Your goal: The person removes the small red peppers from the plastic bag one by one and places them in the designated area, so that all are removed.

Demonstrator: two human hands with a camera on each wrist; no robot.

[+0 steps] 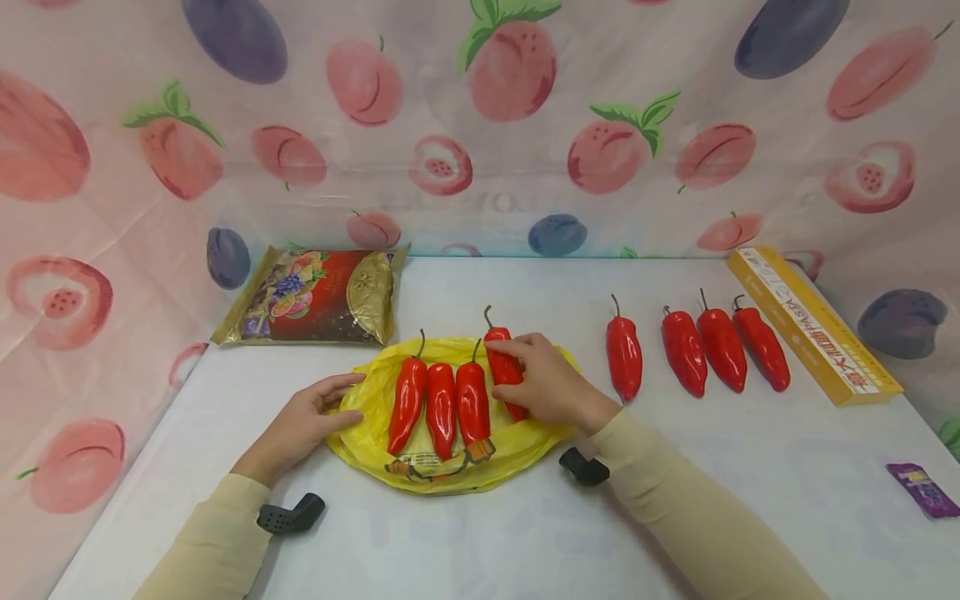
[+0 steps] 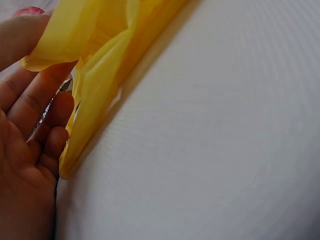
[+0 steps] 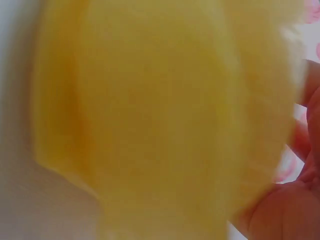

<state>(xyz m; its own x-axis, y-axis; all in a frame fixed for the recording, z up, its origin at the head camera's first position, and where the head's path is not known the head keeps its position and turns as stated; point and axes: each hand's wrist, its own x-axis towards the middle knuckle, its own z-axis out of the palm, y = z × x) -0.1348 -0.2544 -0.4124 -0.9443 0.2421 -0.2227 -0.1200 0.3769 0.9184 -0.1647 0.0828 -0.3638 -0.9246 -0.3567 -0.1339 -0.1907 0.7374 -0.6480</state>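
A yellow plastic bag lies spread with its mouth open in the head view. Three red chili peppers rest in it side by side. My right hand pinches another red chili pepper between thumb and fingers, over the bag's right part. Yellow plastic fills most of the right wrist view and hides that pepper; only part of the hand shows. At the bag's left rim, my left hand touches the plastic with relaxed fingers, thumb apart from them. The left wrist view shows these fingers against the bag.
Right of the bag, a single red pepper lies apart from three more peppers. A yellow pasta box stands beyond them. At the back left is a gold and red packet. A small purple packet lies at the right edge.
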